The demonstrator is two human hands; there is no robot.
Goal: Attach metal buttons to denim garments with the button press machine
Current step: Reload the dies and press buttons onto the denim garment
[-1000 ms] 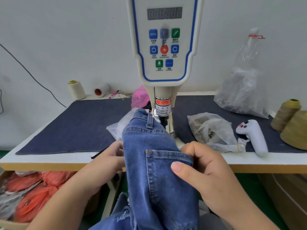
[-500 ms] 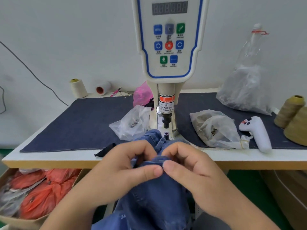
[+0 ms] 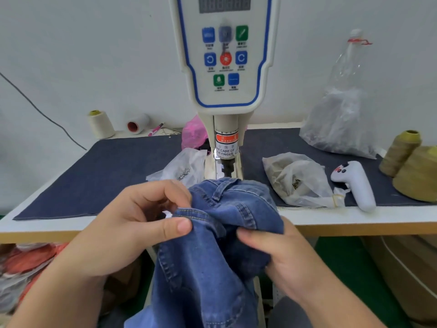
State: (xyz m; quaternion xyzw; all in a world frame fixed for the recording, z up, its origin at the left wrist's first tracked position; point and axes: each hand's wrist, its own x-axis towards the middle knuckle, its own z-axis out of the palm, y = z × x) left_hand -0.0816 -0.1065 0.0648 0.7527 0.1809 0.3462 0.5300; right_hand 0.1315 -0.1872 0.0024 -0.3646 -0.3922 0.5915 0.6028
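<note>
Right now I am lining the jeans [image 3: 220, 245] up at the press [image 3: 225, 129]: the waistband lies bunched at the counter [image 3: 354, 218] edge, just in front of the ram and below it. My left hand [image 3: 132, 223] pinches the band's seam between thumb and curled fingers; my right hand [image 3: 279, 254] grips a fold of denim from the other side. Next, I judge, the band must be spread flat and slid under the ram, fingers well clear. The orange label on the ram reads WARNING, with "TAKE CARE OF YOUR FINGER" beneath, partly cut off. The panel's button captions are too blurred to read.
</note>
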